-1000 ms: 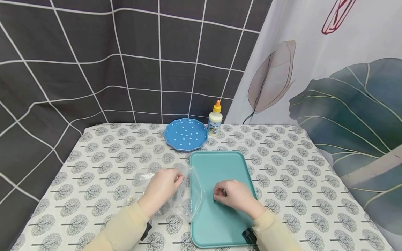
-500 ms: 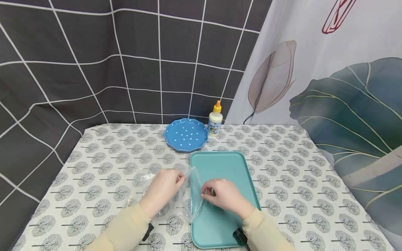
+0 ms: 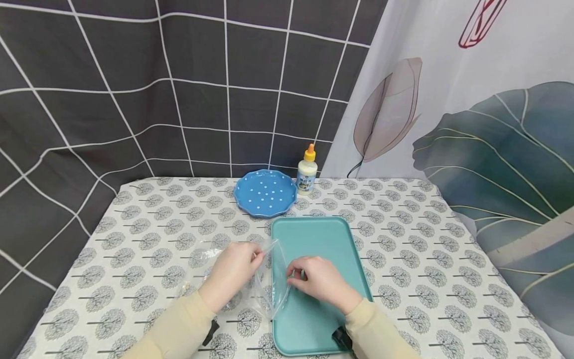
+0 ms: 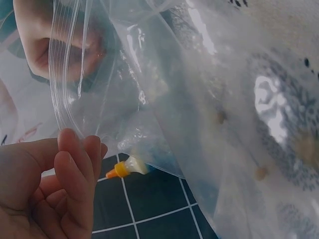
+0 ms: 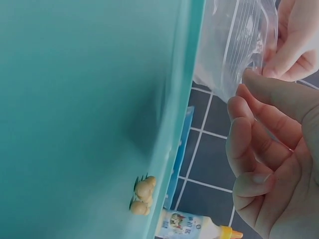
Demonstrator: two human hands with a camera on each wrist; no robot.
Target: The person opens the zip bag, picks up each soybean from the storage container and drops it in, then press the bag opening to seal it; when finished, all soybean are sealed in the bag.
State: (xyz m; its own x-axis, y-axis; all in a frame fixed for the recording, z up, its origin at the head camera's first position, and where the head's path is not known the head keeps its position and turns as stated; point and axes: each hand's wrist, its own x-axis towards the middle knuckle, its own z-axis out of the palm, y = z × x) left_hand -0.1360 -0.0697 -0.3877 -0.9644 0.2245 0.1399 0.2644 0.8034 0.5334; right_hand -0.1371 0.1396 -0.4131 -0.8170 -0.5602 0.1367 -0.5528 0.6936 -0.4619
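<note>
My left hand pinches the rim of a clear zip bag between thumb and fingertips. The bag lies slack to the left, with a few small beige pieces inside. Opposite it, my right hand has thumb and fingers curled together at the bag's mouth, above the teal tray. The right wrist view shows its fingertips right at the zipped edge. On the tray sits a small cluster of round beige pieces, hidden in the head view.
A blue dotted plate with a wavy rim stands beyond the tray. Beside it stands a squeeze bottle with an orange-yellow cap. A tree-print cloth covers the table, with a dark checked curtain behind.
My right hand has moved left from over the tray to the bag's mouth, its fingers now at the rim. My left hand holds its place on the bag.
</note>
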